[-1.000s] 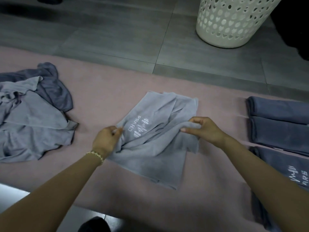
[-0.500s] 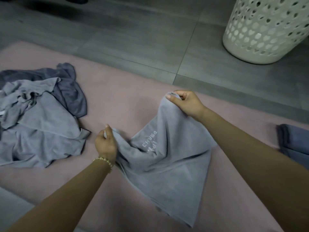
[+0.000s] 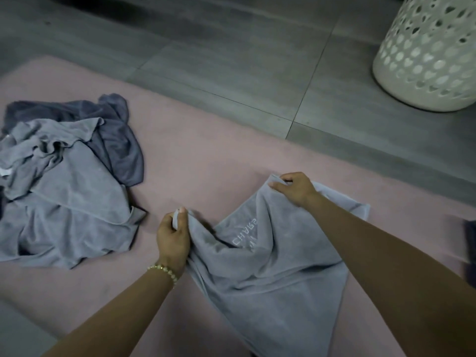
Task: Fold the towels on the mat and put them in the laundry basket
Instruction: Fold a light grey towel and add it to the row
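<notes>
Now right hand [image 3: 293, 188] lower, towel [image 3: 270, 266] sagging onto mat [image 3: 206, 163].

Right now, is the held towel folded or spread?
Unfolded, not flat: light grey towel sags creased between left hand and right hand, each gripping an edge.

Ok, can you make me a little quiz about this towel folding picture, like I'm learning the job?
1. True or false: the laundry basket stands on the pink mat.
2. Where does the crumpled pile of towels lie? A. on the mat, left of the grey towel being held. B. inside the basket. C. on a chair.
3. The left grip and the right grip each pinch the grey towel. Which one is farther from the person?
Key: 1 false, it stands on the floor tiles. 2 A. 3 the right grip.
</notes>
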